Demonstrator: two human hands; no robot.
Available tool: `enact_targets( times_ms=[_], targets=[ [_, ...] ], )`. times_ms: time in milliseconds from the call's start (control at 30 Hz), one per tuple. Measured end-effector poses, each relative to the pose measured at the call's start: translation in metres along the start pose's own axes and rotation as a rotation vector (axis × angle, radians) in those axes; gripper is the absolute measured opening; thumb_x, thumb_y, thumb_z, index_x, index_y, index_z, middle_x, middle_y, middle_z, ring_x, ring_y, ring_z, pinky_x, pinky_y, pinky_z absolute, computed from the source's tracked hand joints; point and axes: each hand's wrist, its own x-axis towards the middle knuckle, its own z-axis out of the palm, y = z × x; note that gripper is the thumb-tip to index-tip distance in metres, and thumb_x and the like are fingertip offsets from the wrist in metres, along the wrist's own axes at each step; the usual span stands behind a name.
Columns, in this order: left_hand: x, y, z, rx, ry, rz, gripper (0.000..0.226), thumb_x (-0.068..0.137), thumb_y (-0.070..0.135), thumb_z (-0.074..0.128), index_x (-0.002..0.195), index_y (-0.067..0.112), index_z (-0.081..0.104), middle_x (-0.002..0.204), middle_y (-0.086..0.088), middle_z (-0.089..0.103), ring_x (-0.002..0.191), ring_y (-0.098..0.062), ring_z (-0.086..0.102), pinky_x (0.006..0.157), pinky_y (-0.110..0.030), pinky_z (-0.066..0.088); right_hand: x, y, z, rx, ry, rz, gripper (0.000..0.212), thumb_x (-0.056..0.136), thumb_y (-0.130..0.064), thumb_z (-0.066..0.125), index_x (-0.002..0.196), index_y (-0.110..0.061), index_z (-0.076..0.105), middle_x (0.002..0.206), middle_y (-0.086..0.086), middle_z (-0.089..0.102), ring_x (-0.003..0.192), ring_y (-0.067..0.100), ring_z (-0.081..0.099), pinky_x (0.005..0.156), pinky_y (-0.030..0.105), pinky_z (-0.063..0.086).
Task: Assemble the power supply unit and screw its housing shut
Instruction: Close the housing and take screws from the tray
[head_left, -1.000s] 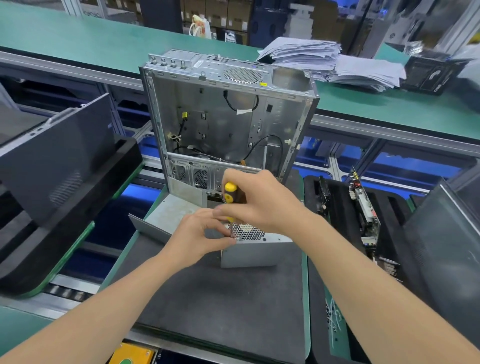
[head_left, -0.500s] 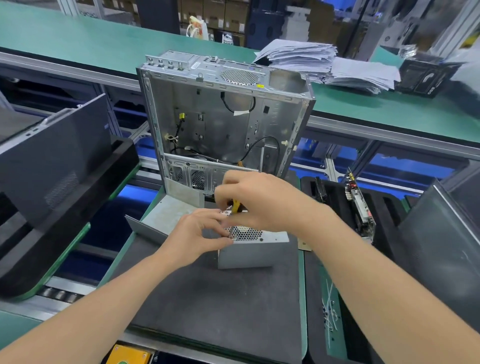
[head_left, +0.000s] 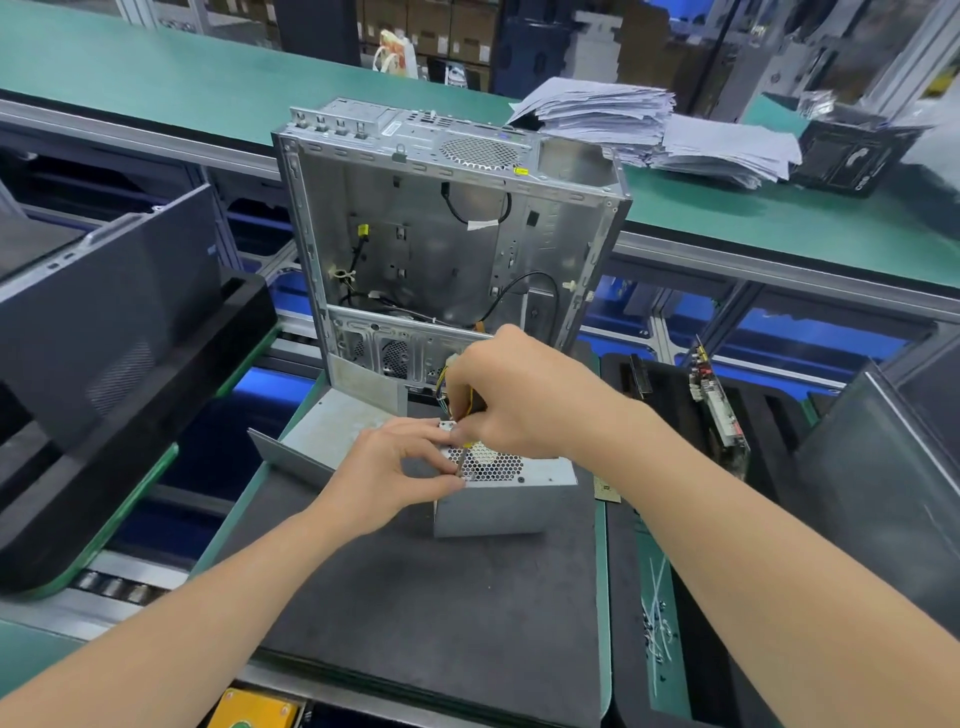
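- Got the power supply unit (head_left: 504, 499) parked mid-frame on the dark mat (head_left: 415, 597), just in front of the open PC chassis (head_left: 441, 234).
- Right hand (head_left: 524, 395): wrapped tight round the screwdriver (head_left: 469, 445). Could see the yellow handle poking above the fist a second ago, now buried, just a sliver showing underneath.
- Left hand (head_left: 384, 478): thumb and fingertips pinching the shaft at the housing's top left corner, same as before.
- Looks like mid-twist, so probably driving a screw home, not done yet.

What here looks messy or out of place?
Nothing looks damaged. The paper stack on the far bench is ragged and fanned out, and small loose bits lie scattered on the green strip right of the grey mat.
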Motion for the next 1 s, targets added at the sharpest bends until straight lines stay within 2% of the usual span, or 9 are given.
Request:
enact_targets(
  times_ms=[133,233,300,433,500,567,667,833,1000],
  targets=[
    [0.0,0.001,0.0,-0.002,0.007,-0.009,0.018,0.072,0.031,0.094,0.076,0.042,0.08,0.112,0.033,0.07,0.123,0.003,0.057,0.102,-0.011,0.04,0.006,-0.007,0.011,0.02,0.067,0.189,0.017,0.088,-0.025,0.071,0.079,-0.011,0.067,0.073,0.004,0.06,0.078,0.032,0.062,0.062,0.033,0.053],
    [0.0,0.002,0.0,0.005,0.01,-0.009,0.016,0.072,0.03,0.094,0.076,0.04,0.082,0.112,0.035,0.07,0.124,0.005,0.057,0.103,-0.009,0.038,0.005,-0.008,0.022,0.033,0.121,0.331,0.036,0.093,-0.02,0.064,0.062,-0.011,0.05,0.058,0.005,0.046,0.058,0.032,0.052,0.053,0.031,0.046],
    [-0.001,0.002,0.0,0.007,0.005,-0.018,0.014,0.073,0.029,0.094,0.077,0.037,0.082,0.113,0.034,0.07,0.124,0.003,0.057,0.104,-0.012,0.039,0.004,-0.008,0.022,0.041,0.094,0.335,0.041,0.096,-0.023,0.063,0.061,-0.011,0.044,0.058,0.005,0.045,0.055,0.029,0.05,0.05,0.029,0.041],
    [0.0,0.004,-0.001,-0.005,-0.008,-0.036,0.014,0.073,0.03,0.094,0.077,0.036,0.083,0.111,0.035,0.069,0.122,0.004,0.058,0.098,-0.006,0.038,-0.003,-0.003,0.003,0.04,-0.079,0.013,0.017,0.097,-0.036,0.066,0.095,-0.019,0.062,0.091,-0.003,0.06,0.085,0.024,0.061,0.072,0.039,0.054],
    [0.0,0.006,-0.003,-0.002,-0.01,-0.033,0.014,0.073,0.031,0.093,0.077,0.039,0.082,0.108,0.03,0.071,0.116,0.005,0.06,0.092,-0.003,0.038,-0.006,0.002,-0.006,0.034,-0.176,-0.206,0.01,0.095,-0.02,0.068,0.103,-0.021,0.064,0.103,-0.006,0.059,0.09,0.016,0.055,0.079,0.036,0.049],
    [-0.001,0.008,-0.004,0.006,-0.004,-0.006,0.02,0.073,0.03,0.093,0.074,0.045,0.079,0.099,0.025,0.073,0.105,0.003,0.064,0.084,-0.004,0.04,-0.007,0.005,-0.007,0.053,-0.207,-0.327,0.016,0.091,-0.006,0.068,0.102,-0.017,0.066,0.097,-0.007,0.065,0.085,0.012,0.054,0.077,0.033,0.046],
    [-0.001,0.009,-0.003,0.011,0.007,0.0,0.02,0.072,0.03,0.093,0.074,0.044,0.079,0.097,0.024,0.072,0.103,0.001,0.064,0.083,-0.004,0.04,-0.007,0.007,0.004,0.142,-0.12,-0.245,0.014,0.093,-0.009,0.071,0.103,-0.016,0.064,0.085,-0.008,0.068,0.074,0.01,0.053,0.071,0.033,0.047],
    [-0.001,0.002,0.0,0.001,0.013,-0.04,0.015,0.071,0.035,0.093,0.079,0.039,0.082,0.113,0.041,0.066,0.121,0.007,0.058,0.097,-0.002,0.036,-0.007,0.012,0.026,0.264,0.173,-0.005,0.022,0.095,-0.032,0.075,0.099,-0.017,0.059,0.069,-0.013,0.058,0.067,0.014,0.054,0.063,0.032,0.046],
    [-0.001,0.001,-0.001,-0.051,-0.03,-0.087,0.016,0.073,0.035,0.093,0.083,0.04,0.081,0.117,0.025,0.071,0.124,0.0,0.058,0.104,-0.021,0.042,-0.006,0.005,0.038,0.263,0.289,0.024,0.022,0.096,-0.033,0.072,0.095,-0.015,0.059,0.07,-0.007,0.06,0.065,0.02,0.053,0.063,0.035,0.051]
  ],
)
